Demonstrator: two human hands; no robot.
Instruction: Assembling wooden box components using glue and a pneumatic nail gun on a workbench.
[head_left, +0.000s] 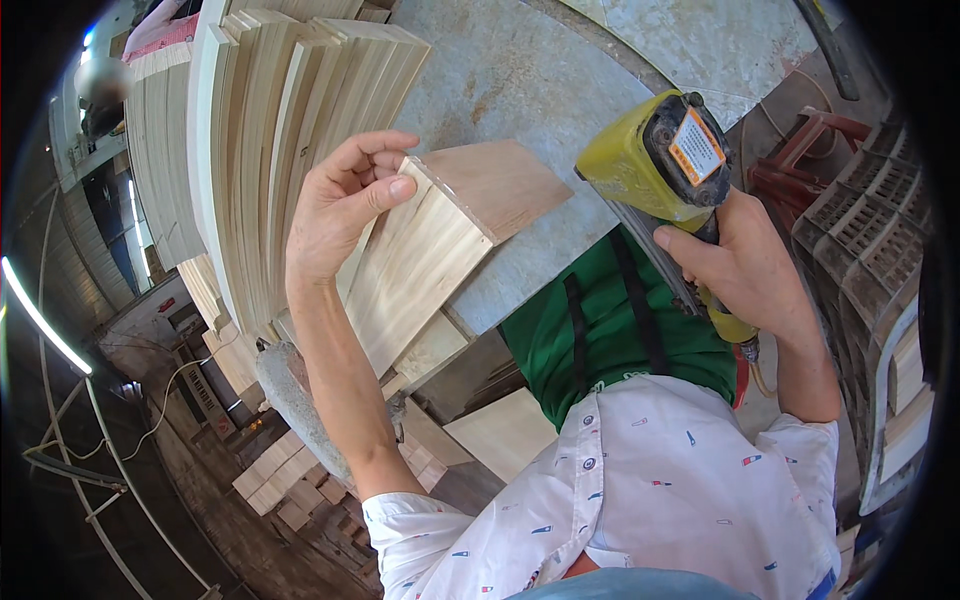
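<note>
My left hand (335, 210) pinches the upper corner of a pale wooden board (420, 260), its thumb on the end edge and its fingers curled, partly hidden. Against that board's end, a thin brownish plywood panel (515, 180) meets it at an angle, forming a corner joint. My right hand (740, 265) is wrapped round the handle of a yellow-green and black nail gun (630, 155). The gun hangs just right of the joined pieces, apart from them, over the table edge near my green apron (590, 330).
Tall stacks of pale boards (300, 90) stand on the metal-topped table (480, 60) beyond my left hand. At far left a person (100, 85) is partly visible. A red stool (805, 150) and dark plastic crate (865, 220) lie to the right. Wooden blocks (285, 480) are piled lower left.
</note>
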